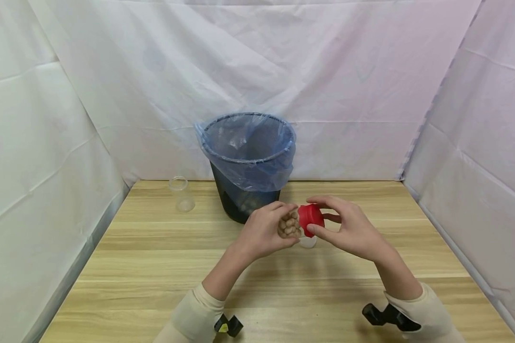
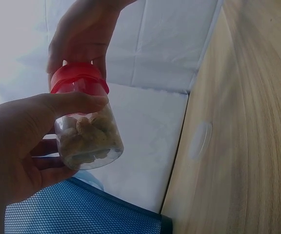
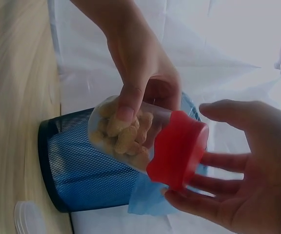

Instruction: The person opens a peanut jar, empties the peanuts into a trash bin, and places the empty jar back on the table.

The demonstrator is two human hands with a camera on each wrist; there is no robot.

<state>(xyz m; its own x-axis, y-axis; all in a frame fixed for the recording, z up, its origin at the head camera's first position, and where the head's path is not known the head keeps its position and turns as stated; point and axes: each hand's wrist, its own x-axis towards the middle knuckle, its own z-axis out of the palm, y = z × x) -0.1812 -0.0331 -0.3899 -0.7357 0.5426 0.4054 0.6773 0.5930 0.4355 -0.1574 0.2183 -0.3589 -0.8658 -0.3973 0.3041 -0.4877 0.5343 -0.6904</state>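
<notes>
My left hand (image 1: 263, 231) grips a clear jar (image 3: 155, 127) of unshelled peanuts (image 3: 126, 139), thumb across its side. The jar is held tilted above the table. A red lid (image 3: 177, 148) with a wavy edge covers its mouth. At the lid, my right hand (image 1: 347, 226) has its fingers curled round the rim. In the right wrist view the right thumb (image 3: 223, 111) stands slightly off the lid, while other fingertips touch it. Below the hands, a clear round disc (image 2: 200, 140) lies on the table, partly hidden in the head view.
A dark mesh bin (image 1: 225, 190) lined with a blue bag (image 1: 262, 174) stands just beyond the hands. Left of it is an upright clear container (image 1: 181, 193). White cloth (image 1: 347, 95) walls surround the wooden table (image 1: 154, 267) at the back and sides.
</notes>
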